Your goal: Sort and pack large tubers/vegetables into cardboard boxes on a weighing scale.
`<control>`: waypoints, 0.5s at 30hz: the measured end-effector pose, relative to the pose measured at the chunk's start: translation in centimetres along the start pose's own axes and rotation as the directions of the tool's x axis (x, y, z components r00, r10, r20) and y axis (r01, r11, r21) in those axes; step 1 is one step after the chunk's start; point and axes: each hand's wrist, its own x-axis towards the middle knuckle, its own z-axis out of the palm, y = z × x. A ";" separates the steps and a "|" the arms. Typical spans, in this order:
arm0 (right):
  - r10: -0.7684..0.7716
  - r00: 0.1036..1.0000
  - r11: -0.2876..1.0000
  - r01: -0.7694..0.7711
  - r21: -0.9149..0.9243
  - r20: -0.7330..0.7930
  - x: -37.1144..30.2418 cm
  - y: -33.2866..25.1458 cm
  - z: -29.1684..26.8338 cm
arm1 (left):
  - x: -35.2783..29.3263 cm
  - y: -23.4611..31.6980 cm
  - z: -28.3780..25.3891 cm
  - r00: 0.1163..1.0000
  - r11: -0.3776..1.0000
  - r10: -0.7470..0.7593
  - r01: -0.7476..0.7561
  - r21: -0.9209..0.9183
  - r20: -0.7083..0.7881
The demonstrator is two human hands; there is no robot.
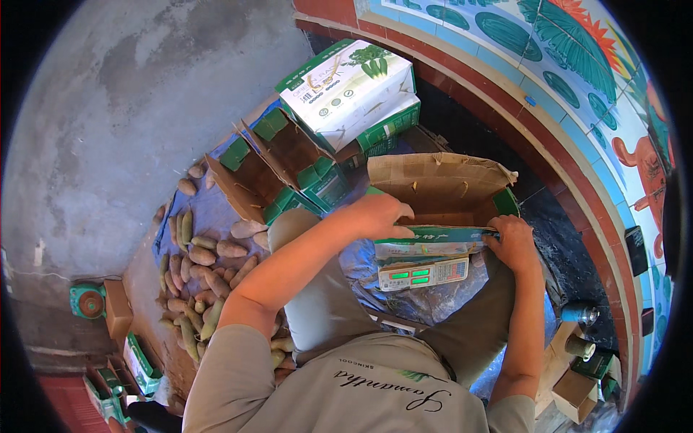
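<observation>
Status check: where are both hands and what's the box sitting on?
Left hand and right hand both grip the open cardboard box by its near flap. Box sits on a digital scale. Sweet potatoes piled left, clear of it.

Stood open on the digital scale, an upright brown cardboard box with green-printed flaps, far flap raised toward twelve o'clock, near flap folded down at six o'clock over the scale's display.

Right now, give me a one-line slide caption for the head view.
Both hands, left and right, hold an open cardboard box on a scale, sweet potatoes piled at left.
</observation>
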 end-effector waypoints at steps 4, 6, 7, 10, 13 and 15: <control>0.002 1.000 1.000 -0.002 -0.008 -0.001 0.0 0.0 0.1 | -3.2 0.6 -3.4 0.928 0.990 -0.006 -0.046 -0.131 -0.373; 0.003 1.000 1.000 -0.003 -0.014 -0.005 -0.1 0.0 0.0 | -5.2 -0.2 -4.5 0.801 0.989 0.003 -0.092 -0.119 -0.598; 0.012 1.000 1.000 -0.012 -0.012 -0.014 -0.1 0.0 0.0 | -6.4 -0.9 -4.7 0.741 0.983 -0.070 -0.062 -0.172 -0.668; 0.011 0.999 1.000 -0.011 0.008 -0.041 -0.2 -0.1 0.1 | -10.4 -3.6 -4.6 0.553 0.916 -0.331 -0.007 -0.401 -0.765; 0.004 0.998 0.999 -0.001 0.041 -0.068 -0.2 -0.2 -0.1 | -14.2 -8.0 -1.9 0.369 0.884 -0.463 0.124 -0.451 -0.806; -0.012 0.997 0.998 0.016 0.059 -0.071 -0.2 -0.6 -0.4 | -17.3 -12.2 1.5 0.353 0.870 -0.491 0.256 -0.422 -0.797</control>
